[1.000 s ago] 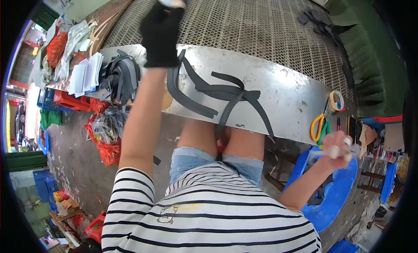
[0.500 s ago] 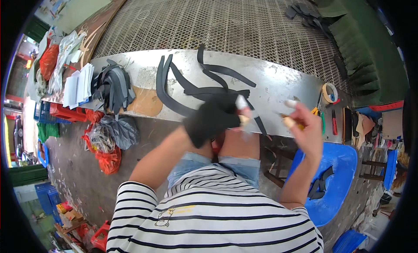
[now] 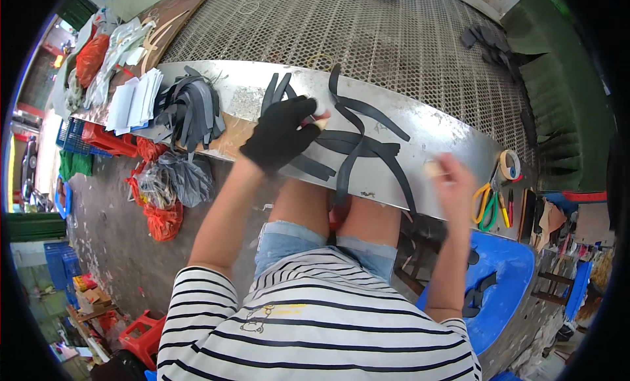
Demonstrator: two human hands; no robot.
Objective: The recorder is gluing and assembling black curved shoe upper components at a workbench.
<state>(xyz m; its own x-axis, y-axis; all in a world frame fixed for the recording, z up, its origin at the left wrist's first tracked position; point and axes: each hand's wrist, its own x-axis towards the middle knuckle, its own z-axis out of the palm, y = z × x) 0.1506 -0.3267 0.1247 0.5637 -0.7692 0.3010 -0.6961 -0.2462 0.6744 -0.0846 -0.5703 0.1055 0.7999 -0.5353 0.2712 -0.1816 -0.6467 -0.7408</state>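
Head view showed your left hand (image 3: 281, 133) bent over the strips (image 3: 361, 143) on the worktop (image 3: 433, 135), apparently mid-handling; your right hand (image 3: 455, 184) curled beyond them. Whether either grip pinched anything, I couldn't tell; lifting one strip seemingly called for a free end.

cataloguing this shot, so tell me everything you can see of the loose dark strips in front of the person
The loose dark strips are long, narrow, flat and dark grey to black, perhaps rubber or cloth. Several bend and cross over one another on the metal surface, two ends reaching past its near edge. The black-gloved left hand hides part of those at the left; whether it touches them cannot be made out.
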